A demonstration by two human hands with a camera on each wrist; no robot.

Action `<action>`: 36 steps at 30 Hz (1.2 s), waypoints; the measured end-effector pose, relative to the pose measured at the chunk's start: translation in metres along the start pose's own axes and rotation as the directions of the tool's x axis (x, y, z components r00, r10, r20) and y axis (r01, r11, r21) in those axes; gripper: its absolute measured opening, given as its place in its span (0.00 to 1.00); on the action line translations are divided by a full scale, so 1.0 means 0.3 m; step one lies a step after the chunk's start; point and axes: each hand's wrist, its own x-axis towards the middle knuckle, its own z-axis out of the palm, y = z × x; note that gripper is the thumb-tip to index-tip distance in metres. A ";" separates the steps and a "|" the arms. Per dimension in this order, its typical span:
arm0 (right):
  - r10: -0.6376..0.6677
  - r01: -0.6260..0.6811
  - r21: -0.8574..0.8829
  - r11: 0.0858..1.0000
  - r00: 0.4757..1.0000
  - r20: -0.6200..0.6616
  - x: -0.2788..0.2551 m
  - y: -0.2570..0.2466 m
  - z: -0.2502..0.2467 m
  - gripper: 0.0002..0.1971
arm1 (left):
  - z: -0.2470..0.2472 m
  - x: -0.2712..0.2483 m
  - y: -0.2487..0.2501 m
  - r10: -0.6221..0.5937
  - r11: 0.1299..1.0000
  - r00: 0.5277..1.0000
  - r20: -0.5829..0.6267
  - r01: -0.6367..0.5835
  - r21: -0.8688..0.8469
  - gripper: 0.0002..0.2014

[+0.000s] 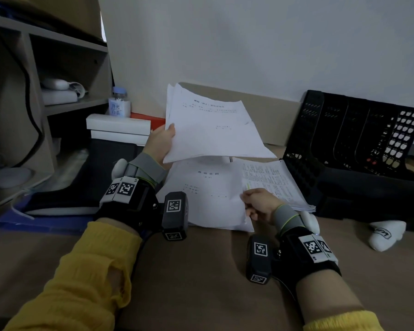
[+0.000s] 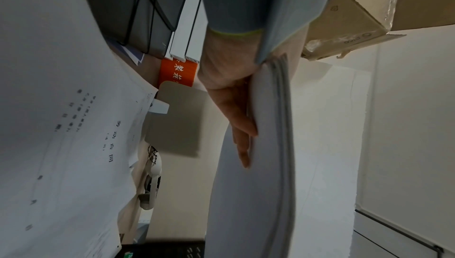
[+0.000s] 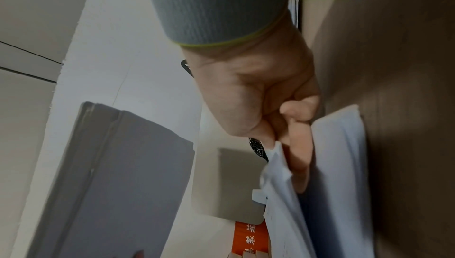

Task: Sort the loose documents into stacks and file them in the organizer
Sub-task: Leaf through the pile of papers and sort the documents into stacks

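My left hand (image 1: pixel 161 139) grips a sheaf of white documents (image 1: pixel 213 130) by its left edge and holds it up above the desk; in the left wrist view the fingers (image 2: pixel 240 126) lie flat under that sheaf (image 2: pixel 265 164). Below it a white stack with a title page (image 1: pixel 208 192) lies on the desk. My right hand (image 1: pixel 258 201) pinches the right edge of that stack's top sheets, fingers (image 3: pixel 298 145) tucked between pages (image 3: pixel 332 174). A printed stack (image 1: pixel 273 180) lies to its right. The black mesh organizer (image 1: pixel 359 134) stands at the back right.
White boxes (image 1: pixel 118 129) and an orange box (image 1: pixel 148 117) sit at the back left with a small bottle (image 1: pixel 120 103). A shelf unit (image 1: pixel 58 80) fills the left. A white rolled sock (image 1: pixel 385 234) lies on the brown desk (image 1: pixel 201 283) at right.
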 end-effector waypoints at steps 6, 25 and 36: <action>0.003 -0.005 -0.101 0.995 1.000 -0.014 0.005 0.003 -0.002 0.13 | 0.012 -0.006 -0.009 0.008 1.000 1.000 0.001 -0.008 0.015 0.12; -0.081 0.085 -0.005 0.996 0.925 -0.371 0.056 0.003 -0.038 0.15 | 0.035 -0.005 -0.023 0.024 0.955 1.000 -0.017 -0.018 0.297 0.10; -0.228 0.256 0.366 0.894 0.966 -0.118 0.050 0.001 -0.026 0.16 | 0.034 -0.028 -0.009 -0.022 0.953 0.999 0.037 0.009 0.304 0.17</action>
